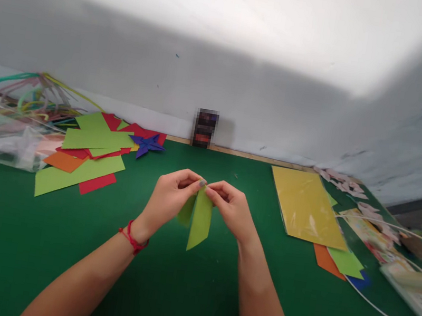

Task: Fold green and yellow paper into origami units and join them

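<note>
Angled inward, the left hand (167, 196) and right hand (232, 210) each pinch the top of folded lime-green paper (201, 220) above the green bench (174, 291); a right-side printed packet (364, 233) is too blurred to read.

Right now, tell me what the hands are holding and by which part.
The left hand and right hand pinch a folded green paper at its upper end; its lower part hangs down.

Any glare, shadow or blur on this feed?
Head view: bright light washes out the upper wall, grey shadow below it; head view: glare spots on the yellow sheet; head view: the plastic bag towards the left edge looks smeared, the dark object by the wall pixelated; head view: the held green paper looks fairly clear.
</note>
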{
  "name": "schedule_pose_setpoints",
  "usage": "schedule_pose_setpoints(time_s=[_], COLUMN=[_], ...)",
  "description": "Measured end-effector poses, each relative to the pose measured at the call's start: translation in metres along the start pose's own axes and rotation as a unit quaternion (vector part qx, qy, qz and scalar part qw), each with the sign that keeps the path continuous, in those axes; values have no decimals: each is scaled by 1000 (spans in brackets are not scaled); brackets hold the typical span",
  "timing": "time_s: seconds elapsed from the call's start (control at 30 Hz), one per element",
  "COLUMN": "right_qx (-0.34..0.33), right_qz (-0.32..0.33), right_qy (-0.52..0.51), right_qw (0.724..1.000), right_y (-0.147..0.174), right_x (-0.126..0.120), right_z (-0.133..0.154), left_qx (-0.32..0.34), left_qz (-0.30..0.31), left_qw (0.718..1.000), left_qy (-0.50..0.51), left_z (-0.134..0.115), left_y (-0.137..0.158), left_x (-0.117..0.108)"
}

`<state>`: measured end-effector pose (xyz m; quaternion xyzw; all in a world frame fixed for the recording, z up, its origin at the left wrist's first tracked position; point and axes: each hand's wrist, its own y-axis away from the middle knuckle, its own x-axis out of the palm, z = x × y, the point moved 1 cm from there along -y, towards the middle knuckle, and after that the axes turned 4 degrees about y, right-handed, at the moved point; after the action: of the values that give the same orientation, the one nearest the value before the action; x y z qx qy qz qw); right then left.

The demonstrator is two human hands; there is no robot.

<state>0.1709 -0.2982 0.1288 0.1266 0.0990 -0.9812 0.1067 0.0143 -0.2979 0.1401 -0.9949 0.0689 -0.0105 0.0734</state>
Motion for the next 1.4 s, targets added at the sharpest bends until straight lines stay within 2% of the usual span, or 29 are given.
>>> schedule_pose_setpoints(time_s=[0.1, 0.2, 0.37, 0.43, 0.5, 0.57, 0.67, 0.73, 0.8, 0.9, 1.0, 1.1, 1.17, 1.27, 1.33, 1.4], right_qx=[-4, -58, -153, -171, -167, -124, -41, -18, -26, -65, -91, -105, -114, -122, -119, -102], right_qz=[-21, -68, -129, -144, -157, -144, -72, -27, -4, 3, -4, -43, -58, -53, -39, -5], right_qy=[29, 87, 206, 221, 204, 164, 97, 64, 65, 119, 168, 204, 221, 229, 210, 169], right_qw=[999, 992, 958, 949, 952, 968, 992, 997, 998, 991, 982, 972, 967, 964, 970, 980], right_y=[2, 5, 8, 8, 7, 6, 5, 4, 3, 3, 4, 5, 5, 4, 3, 2], right_x=[2, 6, 16, 20, 21, 19, 12, 7, 4, 3, 5, 7, 8, 8, 8, 9], right_z=[1, 6, 7, 6, 5, 6, 7, 7, 7, 8, 9, 8, 7, 5, 4, 3], left_qx=[-34, -50, -48, -46, -34, -18, -1, 17, 44, 61, 34, 11, 28, 92, 117, 114], left_qz=[-15, -27, -2, 2, -1, -5, -16, -31, -46, -54, -39, -18, -16, -33, -33, -22], left_qw=[999, 996, 997, 998, 998, 999, 999, 999, 998, 997, 998, 999, 999, 989, 980, 978], left_qy=[28, 64, 65, 51, 45, 43, 39, 38, 20, -10, 27, 47, 3, -109, -159, -175], left_z=[3, 4, 2, 3, 4, 4, 5, 4, 3, 2, 3, 7, 9, 7, 3, 0], left_y=[1, 1, -2, -3, -5, -5, -5, -4, -3, -2, -2, -4, -6, -8, -8, -7], left_x=[3, 5, 2, -1, -3, -4, -2, 0, 2, 2, 3, 5, 5, 2, -2, -5])
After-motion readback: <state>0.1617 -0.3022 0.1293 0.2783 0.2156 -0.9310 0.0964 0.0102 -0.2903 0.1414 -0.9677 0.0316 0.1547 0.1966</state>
